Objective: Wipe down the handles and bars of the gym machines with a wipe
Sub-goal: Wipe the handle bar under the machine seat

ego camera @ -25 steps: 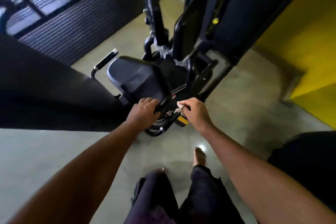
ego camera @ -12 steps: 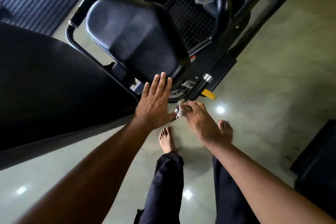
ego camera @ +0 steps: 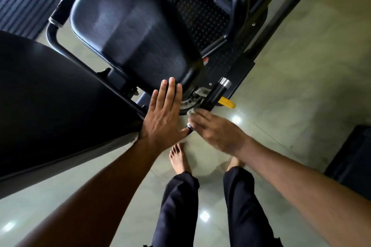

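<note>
A black padded seat (ego camera: 136, 40) of a gym machine fills the upper middle. My left hand (ego camera: 163, 115) lies flat with fingers spread against the seat's near edge. A black handle with a chrome cap (ego camera: 217, 93) sticks out just right of the seat. My right hand (ego camera: 215, 128) is wrapped around that handle's lower end, pressing a small grey wipe (ego camera: 191, 112) against it; most of the wipe is hidden under the fingers. A second black handle (ego camera: 67, 0) with chrome ends sits at the seat's far left.
A large black pad (ego camera: 52, 106) crowds the left side. The machine's studded footplate (ego camera: 200, 16) and frame tubes lie beyond the seat, with a yellow lever (ego camera: 226, 103) by the handle. My bare feet stand on glossy tiled floor; a dark mat (ego camera: 353, 158) is at right.
The view has closed in on the seat. My left hand opened from a grip to a flat palm. My right hand slid down the handle with the wipe.
</note>
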Demonstrator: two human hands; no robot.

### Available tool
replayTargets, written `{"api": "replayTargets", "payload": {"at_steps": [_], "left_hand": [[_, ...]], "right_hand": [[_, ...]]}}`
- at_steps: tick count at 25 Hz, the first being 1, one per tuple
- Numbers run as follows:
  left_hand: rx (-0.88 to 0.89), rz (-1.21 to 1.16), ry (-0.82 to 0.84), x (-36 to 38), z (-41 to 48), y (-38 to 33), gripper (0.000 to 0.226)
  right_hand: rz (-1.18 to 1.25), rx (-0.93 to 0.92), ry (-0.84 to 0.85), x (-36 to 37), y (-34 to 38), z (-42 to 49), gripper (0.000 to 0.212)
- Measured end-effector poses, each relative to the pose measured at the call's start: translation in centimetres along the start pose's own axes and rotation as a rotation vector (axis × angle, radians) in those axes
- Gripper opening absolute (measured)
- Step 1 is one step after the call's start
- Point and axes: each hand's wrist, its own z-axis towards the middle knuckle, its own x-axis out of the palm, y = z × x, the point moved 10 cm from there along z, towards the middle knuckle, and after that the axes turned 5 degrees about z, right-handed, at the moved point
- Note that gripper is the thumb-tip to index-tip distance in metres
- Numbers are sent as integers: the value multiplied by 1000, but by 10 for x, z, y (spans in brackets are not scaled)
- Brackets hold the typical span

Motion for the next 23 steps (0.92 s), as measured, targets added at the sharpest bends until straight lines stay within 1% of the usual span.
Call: {"api": "replayTargets", "payload": {"at_steps": [1,2,4,5,6,8,9,10,12,13,15,17,18,19,20,22,23], "left_hand": [[-2,3,2,1,0,0,119],[-2,10,4,1,1,0,120],[-2,21,7,1,2,-1,120],[-5,24,8,1,2,-1,121],[-8,26,10,1,1,-1,122],[-12,37,13,1,1,-1,125],[-13,43,12,2,2,-1,124],[-14,43,9,2,2,-1,124],[-15,28,2,2,4,-1,122],[-15,23,4,3,4,-1,123],[-18,17,12,4,4,0,127],[-17,3,11,5,4,0,128],[-13,-4,12,5,5,-1,128],[-7,-9,17,5,4,-1,128],[-3,-12,17,4,4,-2,128],[-8,-17,10,3,4,-1,124],[-11,-20,9,3,4,-1,123]], "right_hand": [[-17,-57,9,-2,-2,0,38],[-24,-23,-33,-9,-17,1,37],[-4,192,-177,-27,-53,1,33],[-5,246,-191,-26,-56,1,33],[-29,206,-159,-20,-46,4,33],[-111,44,-93,-16,-32,6,32],[-123,45,-132,-27,-42,5,32],[-116,139,-227,-43,-62,2,31],[22,507,-452,-61,-105,-19,28],[146,690,-563,-58,-113,-34,27],[445,977,-787,-34,-109,-57,22],[808,1302,-1042,-6,-109,-76,15],[955,1434,-1102,10,-103,-79,12],[1031,1509,-1104,21,-93,-78,11],[1034,1522,-1052,29,-82,-78,10],[1015,1470,-896,30,-68,-74,8],[1027,1461,-871,30,-71,-75,9]]}}
